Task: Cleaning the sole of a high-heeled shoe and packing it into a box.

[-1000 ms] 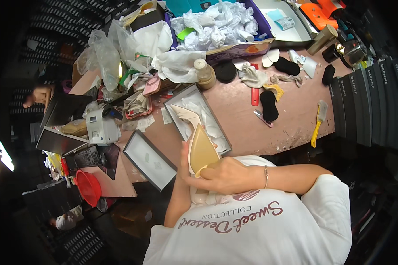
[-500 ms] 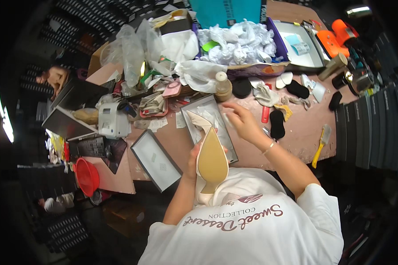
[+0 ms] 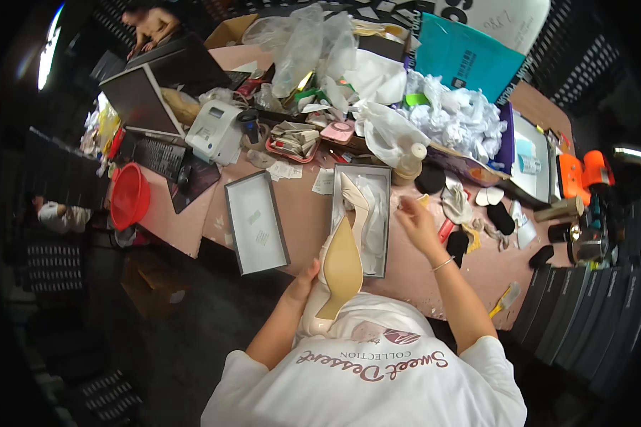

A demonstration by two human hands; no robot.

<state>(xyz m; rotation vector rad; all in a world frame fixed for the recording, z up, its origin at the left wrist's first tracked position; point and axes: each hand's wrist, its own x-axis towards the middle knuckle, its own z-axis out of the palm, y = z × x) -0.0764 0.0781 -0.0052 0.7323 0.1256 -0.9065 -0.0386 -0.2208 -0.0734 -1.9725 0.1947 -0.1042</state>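
Note:
My left hand [image 3: 305,283] is wrapped round a pale cream pointed-toe shoe [image 3: 342,260], its tan sole turned up, in front of my shirt. A second cream pointed shoe [image 3: 357,193] shows just beyond it, against the open grey shoe box [image 3: 384,242]; whether my left hand also grips this one, I cannot tell. White tissue paper [image 3: 377,192] lines that box. To the right of the box my right hand [image 3: 419,224] is raised over the table, fingers loosely bent and apart, with nothing visible in them.
A grey-rimmed box lid [image 3: 258,222] lies left of the box. Behind stand a glue bottle [image 3: 409,165], a label printer [image 3: 216,132] and a purple box of crumpled paper [image 3: 463,117]. Black pads [image 3: 457,247] and a yellow-handled brush [image 3: 506,299] lie right, near stacked grey boxes [image 3: 584,313].
The whole view has swung, so the table's things sit elsewhere in it. The cream shoe has tilted slightly, and more of the second shoe shows. My right hand's fingers are more bent.

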